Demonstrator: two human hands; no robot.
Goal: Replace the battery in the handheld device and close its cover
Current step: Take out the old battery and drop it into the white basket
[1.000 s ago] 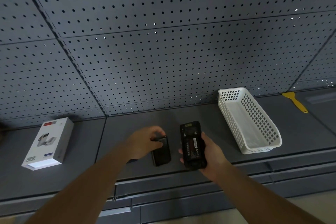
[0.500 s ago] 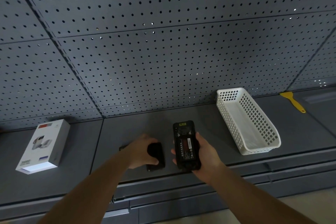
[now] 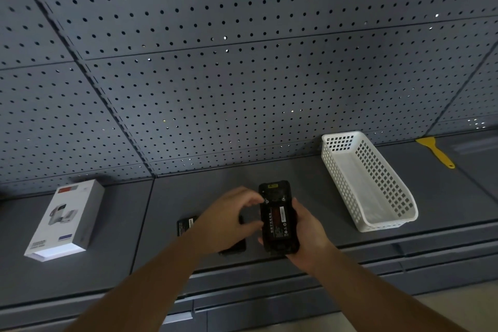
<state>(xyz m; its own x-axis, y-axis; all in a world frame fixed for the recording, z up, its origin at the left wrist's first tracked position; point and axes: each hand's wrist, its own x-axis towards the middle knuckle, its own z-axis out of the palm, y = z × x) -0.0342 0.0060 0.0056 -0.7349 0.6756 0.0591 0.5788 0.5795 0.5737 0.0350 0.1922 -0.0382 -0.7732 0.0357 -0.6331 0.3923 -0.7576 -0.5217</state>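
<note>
I see the handheld device (image 3: 279,219) clamped in my right hand (image 3: 307,234), long axis pointing away from me, battery exposed. My left hand (image 3: 229,219), fingers apart, touches its left edge; the cover (image 3: 234,246) lies just left of the device.

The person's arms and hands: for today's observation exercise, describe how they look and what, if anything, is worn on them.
Both forearms are bare up to the frame's lower edge: no sleeves or cuffs show. The left hand and right hand are ungloved. No watch, bracelet or strap shows at either wrist, and no ring can be made out, though the light is dim. No markings, bandages or tape show.
</note>
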